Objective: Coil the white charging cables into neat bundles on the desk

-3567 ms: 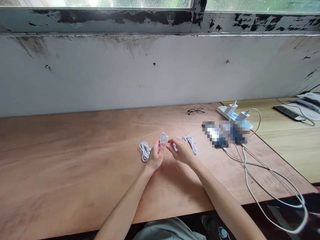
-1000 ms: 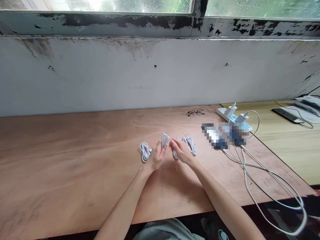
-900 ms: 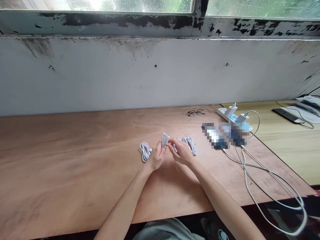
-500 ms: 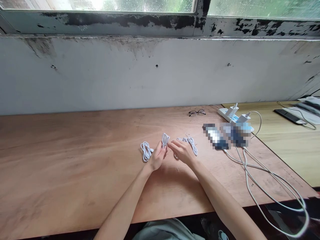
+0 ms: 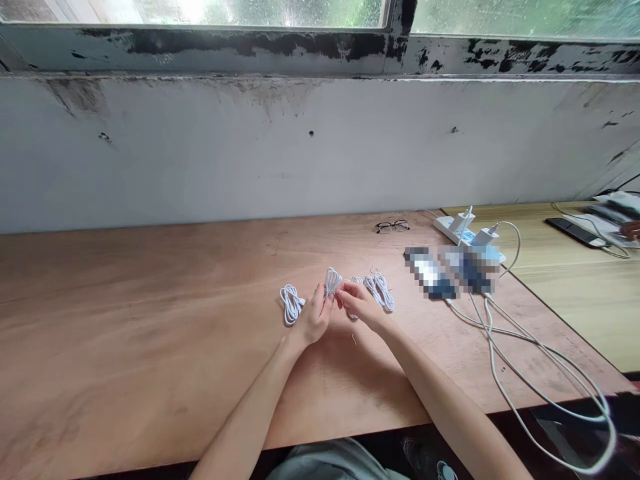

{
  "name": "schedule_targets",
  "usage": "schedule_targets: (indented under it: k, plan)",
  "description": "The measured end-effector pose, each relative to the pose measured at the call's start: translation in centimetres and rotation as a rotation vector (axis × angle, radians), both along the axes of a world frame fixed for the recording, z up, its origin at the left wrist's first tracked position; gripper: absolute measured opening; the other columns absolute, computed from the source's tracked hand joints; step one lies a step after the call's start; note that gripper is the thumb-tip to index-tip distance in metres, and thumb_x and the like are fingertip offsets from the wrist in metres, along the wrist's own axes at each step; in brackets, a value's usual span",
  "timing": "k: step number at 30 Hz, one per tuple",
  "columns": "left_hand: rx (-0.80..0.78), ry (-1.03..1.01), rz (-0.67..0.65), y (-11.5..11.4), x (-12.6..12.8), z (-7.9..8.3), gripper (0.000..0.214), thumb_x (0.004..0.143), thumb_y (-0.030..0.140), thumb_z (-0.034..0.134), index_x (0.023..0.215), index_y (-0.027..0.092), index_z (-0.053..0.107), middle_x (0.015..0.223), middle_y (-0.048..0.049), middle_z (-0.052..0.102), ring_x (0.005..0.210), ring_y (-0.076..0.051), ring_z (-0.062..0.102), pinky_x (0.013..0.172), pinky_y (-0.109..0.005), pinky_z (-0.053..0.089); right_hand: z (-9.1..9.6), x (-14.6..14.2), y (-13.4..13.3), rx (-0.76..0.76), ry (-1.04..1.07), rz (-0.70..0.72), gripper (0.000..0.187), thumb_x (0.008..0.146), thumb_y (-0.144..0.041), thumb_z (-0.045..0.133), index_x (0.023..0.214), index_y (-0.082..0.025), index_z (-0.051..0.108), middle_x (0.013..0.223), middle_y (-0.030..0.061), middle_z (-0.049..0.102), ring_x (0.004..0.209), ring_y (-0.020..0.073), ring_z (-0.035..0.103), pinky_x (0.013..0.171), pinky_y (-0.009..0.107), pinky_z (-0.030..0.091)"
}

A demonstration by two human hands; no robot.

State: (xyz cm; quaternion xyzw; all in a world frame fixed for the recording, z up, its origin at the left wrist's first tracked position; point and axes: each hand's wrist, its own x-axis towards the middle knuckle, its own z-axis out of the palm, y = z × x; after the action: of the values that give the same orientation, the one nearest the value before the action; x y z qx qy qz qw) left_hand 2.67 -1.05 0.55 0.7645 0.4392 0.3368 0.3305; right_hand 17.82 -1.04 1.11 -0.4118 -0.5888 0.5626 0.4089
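Observation:
My left hand (image 5: 314,320) is closed around the lower part of a coiled white cable (image 5: 331,279), whose loops stick up above the fingers. My right hand (image 5: 361,303) pinches at the coil's waist with thumb and fingertips; whatever lies between them is too small to make out. To the left, another coiled white cable (image 5: 291,304) lies loosely bunched on the wooden table (image 5: 150,347). Just beyond my right hand rest several bundled white cables (image 5: 384,292), one partly hidden by that hand. A short thin white strip (image 5: 354,339) lies nearer me.
Eyeglasses (image 5: 393,227) lie toward the wall. At right are a power strip (image 5: 447,229) with chargers, two blurred devices (image 5: 429,273) and long white cables (image 5: 545,350) looping over the edge. Farther right lies a black phone (image 5: 575,233); what looks like another person's hand (image 5: 631,231) shows there.
My right hand has shifted slightly left and turned, its fingertips now pinching at the coil. A hand-like shape has appeared at the far right edge. The view has shifted slightly.

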Motion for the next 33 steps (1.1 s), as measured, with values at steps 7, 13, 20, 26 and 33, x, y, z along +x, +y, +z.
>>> schedule_targets:
  k: [7,13,20,26,33]
  plan:
    - [-0.275,-0.217,0.056,0.4,0.0,-0.9,0.021,0.086,0.038,0.042,0.082,0.018,0.049,0.062,0.0036,0.046,0.057,-0.011,0.043,0.056,-0.024,0.035,-0.5,0.2,-0.3,0.727,-0.757,-0.154,0.017,0.092,-0.022,0.035,0.086,-0.018,0.051,0.076,0.0042,0.056,0.061,0.0135,0.048,0.056,0.024,0.03]
    - [-0.323,-0.254,0.031,0.3,0.0,-1.1,0.022,0.086,0.039,0.042,0.079,0.019,0.046,0.057,0.0058,0.04,0.05,-0.009,0.036,0.051,-0.023,0.029,-0.9,0.6,0.1,0.859,-0.853,-0.14,0.023,0.092,-0.017,0.034,0.077,-0.018,0.052,0.073,0.0042,0.056,0.062,0.0132,0.048,0.056,0.025,0.027]
    - [-0.012,-0.034,0.047,-0.2,0.2,0.1,0.016,0.089,0.031,0.034,0.084,0.02,0.046,0.076,-0.0022,0.055,0.069,-0.016,0.052,0.065,-0.028,0.037,-0.7,-0.8,-0.2,0.121,-0.009,-0.078,0.032,0.086,-0.042,0.042,0.064,-0.02,0.042,0.054,-0.0039,0.039,0.047,0.0091,0.032,0.046,0.022,0.025]
    - [-0.004,0.037,0.065,-0.4,0.6,-0.1,0.019,0.091,0.031,0.03,0.081,0.021,0.043,0.077,-0.0039,0.057,0.072,-0.018,0.055,0.066,-0.029,0.038,-0.8,-0.6,0.1,-0.064,0.027,-0.069,0.03,0.082,-0.042,0.046,0.062,-0.02,0.043,0.055,-0.0046,0.039,0.045,0.0082,0.029,0.044,0.022,0.023]
    - [0.017,0.203,0.09,-0.2,0.3,-0.2,0.028,0.09,0.033,0.031,0.068,0.02,0.043,0.065,-0.0016,0.055,0.061,-0.016,0.052,0.06,-0.027,0.034,-1.1,-0.1,0.2,0.461,-0.532,-0.217,0.023,0.086,-0.022,0.038,0.065,-0.019,0.046,0.065,0.0006,0.05,0.061,0.014,0.043,0.06,0.026,0.032]
